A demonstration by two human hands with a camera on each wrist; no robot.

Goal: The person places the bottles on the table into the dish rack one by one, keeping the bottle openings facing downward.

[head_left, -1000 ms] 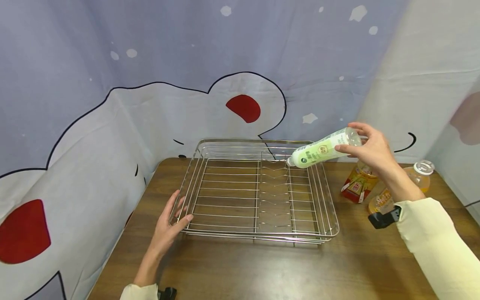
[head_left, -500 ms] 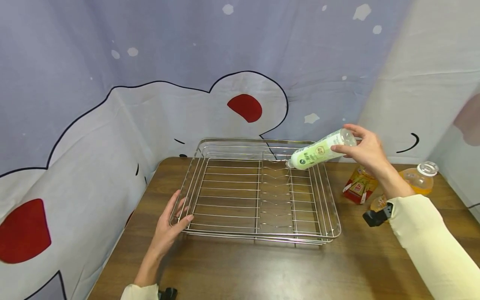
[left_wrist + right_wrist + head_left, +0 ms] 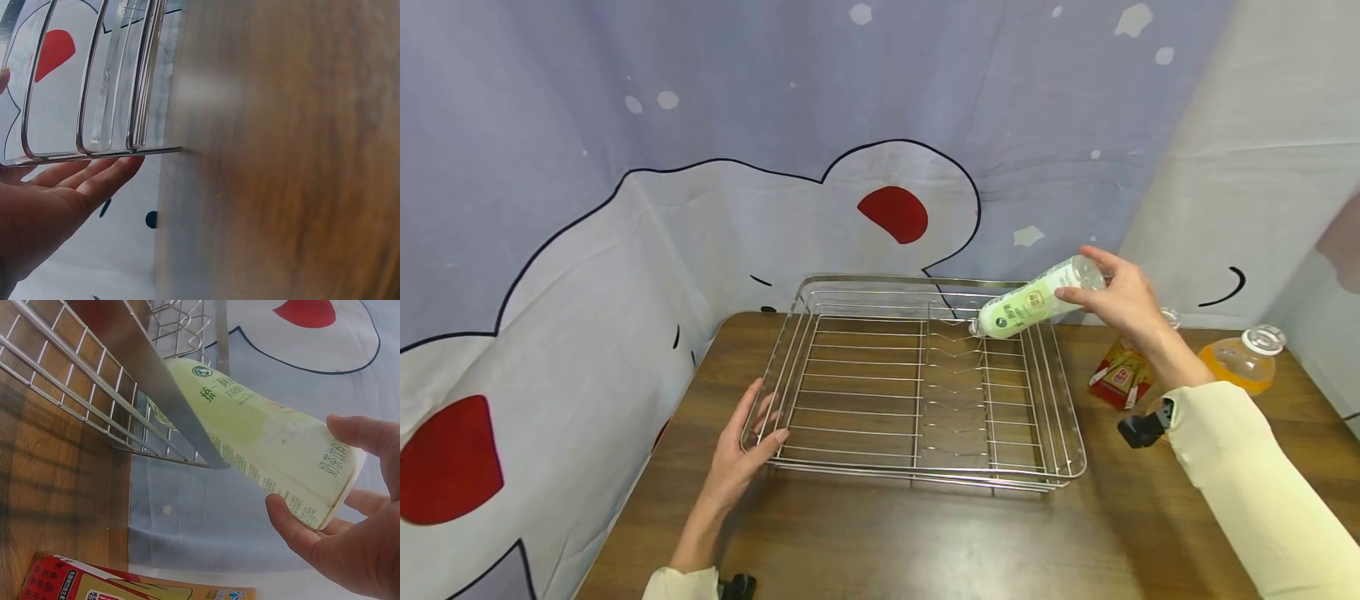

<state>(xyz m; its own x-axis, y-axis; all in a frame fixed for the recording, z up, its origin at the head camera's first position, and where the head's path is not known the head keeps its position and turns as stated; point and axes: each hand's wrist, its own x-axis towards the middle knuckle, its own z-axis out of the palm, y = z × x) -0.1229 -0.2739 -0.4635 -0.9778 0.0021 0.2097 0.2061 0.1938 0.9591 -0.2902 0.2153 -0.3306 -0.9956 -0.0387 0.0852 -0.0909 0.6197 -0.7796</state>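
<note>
Right hand (image 3: 1126, 302) grips the bottle (image 3: 1032, 303) by its base, long axis slanting left and neck-down into the rack (image 3: 159, 387), whose front left the left hand (image 3: 733, 461) holds.

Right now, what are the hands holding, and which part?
The right hand grips the green bottle by its base end; the left hand holds the wire rack by its near-left corner.

Printed cloth (image 3: 700, 92) makes this wooden table (image 3: 880, 542) a curtained nook.

Left hand (image 3: 732, 458) low, thumb (image 3: 773, 439) apart from fingers (image 3: 742, 408), right hand (image 3: 1122, 297) higher and gripping, forearms (image 3: 1180, 358) angled inward
</note>
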